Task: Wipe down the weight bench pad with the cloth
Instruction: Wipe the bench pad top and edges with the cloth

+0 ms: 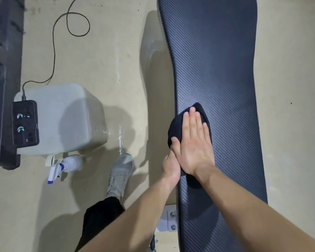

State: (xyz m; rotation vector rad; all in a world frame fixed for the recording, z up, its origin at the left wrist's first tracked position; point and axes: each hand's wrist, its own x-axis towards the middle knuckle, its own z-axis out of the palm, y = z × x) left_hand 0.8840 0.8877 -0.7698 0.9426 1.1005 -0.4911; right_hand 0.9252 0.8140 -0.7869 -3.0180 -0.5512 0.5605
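Note:
The long dark weight bench pad [216, 60] with a ribbed texture runs from the top of the view down to the bottom right. A dark cloth [175, 130] lies on the pad's left side near its edge. My right hand [193, 142] presses flat on the cloth, fingers together and pointing up the pad. My left hand [171, 168] rests at the pad's left edge, just below the cloth and touching my right hand; I cannot tell whether it grips the edge or the cloth.
A white spray bottle [65, 166] lies on the beige floor to the left. Beside it stands a grey padded block [65, 117] with a phone [25, 122] on a cable. A dark rack [0, 70] lines the left edge. My foot [120, 173] is near the bench bracket [168, 220].

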